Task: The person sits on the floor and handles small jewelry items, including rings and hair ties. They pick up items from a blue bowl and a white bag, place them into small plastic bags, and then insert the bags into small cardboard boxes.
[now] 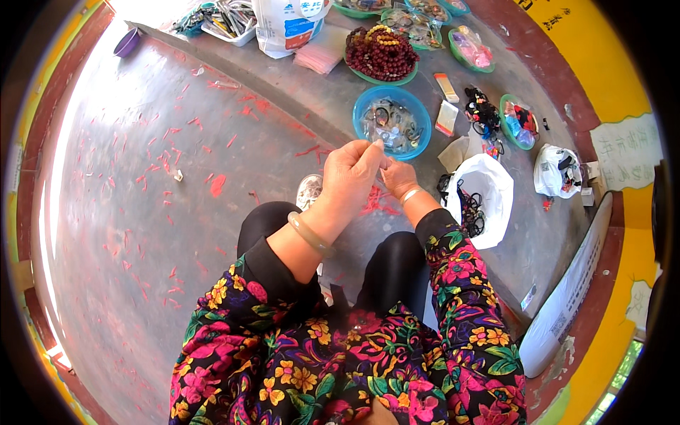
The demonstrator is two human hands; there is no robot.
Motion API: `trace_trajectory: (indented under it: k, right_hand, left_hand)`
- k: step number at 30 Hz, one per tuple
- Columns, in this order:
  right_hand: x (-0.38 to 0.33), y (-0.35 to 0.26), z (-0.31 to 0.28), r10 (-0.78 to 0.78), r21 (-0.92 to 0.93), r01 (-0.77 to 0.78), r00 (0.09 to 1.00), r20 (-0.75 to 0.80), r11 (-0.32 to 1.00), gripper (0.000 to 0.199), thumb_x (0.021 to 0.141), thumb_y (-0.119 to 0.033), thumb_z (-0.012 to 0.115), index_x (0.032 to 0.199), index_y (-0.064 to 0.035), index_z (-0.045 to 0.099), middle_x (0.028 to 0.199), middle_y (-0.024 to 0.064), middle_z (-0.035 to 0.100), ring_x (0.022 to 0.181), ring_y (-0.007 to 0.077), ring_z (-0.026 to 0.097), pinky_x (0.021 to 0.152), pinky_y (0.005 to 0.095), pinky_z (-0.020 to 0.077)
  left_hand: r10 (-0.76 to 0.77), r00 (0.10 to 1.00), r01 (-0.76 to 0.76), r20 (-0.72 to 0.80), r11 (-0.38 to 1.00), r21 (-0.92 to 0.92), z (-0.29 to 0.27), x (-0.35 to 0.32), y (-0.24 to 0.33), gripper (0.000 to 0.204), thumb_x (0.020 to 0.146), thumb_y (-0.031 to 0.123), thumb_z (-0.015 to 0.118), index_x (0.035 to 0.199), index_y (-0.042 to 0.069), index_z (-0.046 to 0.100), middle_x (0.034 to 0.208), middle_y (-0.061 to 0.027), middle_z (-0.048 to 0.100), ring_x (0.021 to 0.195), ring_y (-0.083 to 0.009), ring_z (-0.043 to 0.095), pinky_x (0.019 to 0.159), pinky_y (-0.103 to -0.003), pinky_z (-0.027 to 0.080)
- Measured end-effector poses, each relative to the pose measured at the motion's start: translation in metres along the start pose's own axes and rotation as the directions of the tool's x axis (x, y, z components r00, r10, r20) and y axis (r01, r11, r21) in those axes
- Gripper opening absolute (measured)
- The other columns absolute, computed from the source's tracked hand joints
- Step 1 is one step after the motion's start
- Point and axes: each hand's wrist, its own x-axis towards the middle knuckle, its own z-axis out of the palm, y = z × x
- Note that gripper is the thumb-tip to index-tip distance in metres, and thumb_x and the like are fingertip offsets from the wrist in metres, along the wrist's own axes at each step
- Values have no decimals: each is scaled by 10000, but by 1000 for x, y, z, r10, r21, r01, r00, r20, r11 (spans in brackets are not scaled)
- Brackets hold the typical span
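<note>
In front of my knees both hands are raised and meet at the fingertips. My left hand is closed in a pinch, with a pale bangle on its wrist. My right hand is closed too, its fingers partly behind the left ones, and a thin bracelet circles that wrist. Whatever they pinch is too small or hidden to make out. Just beyond the fingertips stands a blue basin of small clear packets, some with dark rings showing.
Dark red beads fill a green tray behind the basin. At right stand a white-lined bin with black cords, a green bowl and a white bag. Red scraps litter the floor at left. A purple bowl sits far left.
</note>
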Motion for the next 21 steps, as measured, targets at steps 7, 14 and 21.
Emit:
trace_trajectory:
  k: [7, 14, 21]
  right_hand:
    - [-33, 33, 14, 294, -137, -261, 815, 499, 956, 167, 741, -110, 555, 839, -36, 669, 899, 176, 651, 793, 334, 645, 682, 419, 519]
    - [-24, 58, 15, 610, 65, -648, 743, 275, 759, 165, 714, -104, 594, 806, 15, 663, 773, 202, 653, 685, 318, 645, 640, 391, 504]
    - [-42, 55, 42, 561, 683, -620, 429, 708, -387, 112, 726, -99, 676, 804, -32, 632, 666, 61, 600, 534, 168, 558, 468, 269, 437]
  left_hand:
    - [15, 999, -16, -40, 1000, -22, 2, -2, 0, 297, 867, 221, 549, 707, -17, 625, 621, -8, 555, 579, -62, 442, 537, -229, 370]
    - [18, 999, -16, -36, 999, 32, 2, 1, -4, 306, 865, 235, 551, 700, -11, 629, 589, 2, 527, 533, -61, 414, 500, -230, 351]
    - [-23, 1000, 23, -10, 999, 48, 0, 2, -6, 277, 891, 215, 539, 720, 7, 605, 699, -27, 588, 622, -65, 478, 572, -218, 387]
